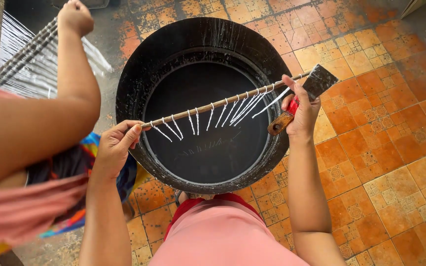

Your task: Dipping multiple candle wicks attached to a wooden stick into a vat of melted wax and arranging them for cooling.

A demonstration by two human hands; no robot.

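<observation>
left hand (pixel 116 148) closed on stick (pixel 213 106) end, 8 o'clock of black basin (pixel 139 83) | right hand (pixel 299 111) pinching far end at 2 o'clock, also gripping brush (pixel 304 96) (red-banded wooden handle) | stick spans basin, white strands (pixel 237 108) dangling | another person's arm (pixel 70 74) at 10 o'clock, fist shut on thread-wrapped rods (pixel 20 56)

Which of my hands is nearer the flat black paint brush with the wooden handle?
Right. The right hand grips the black paint brush; the left hand holds the stick's far end.
</observation>
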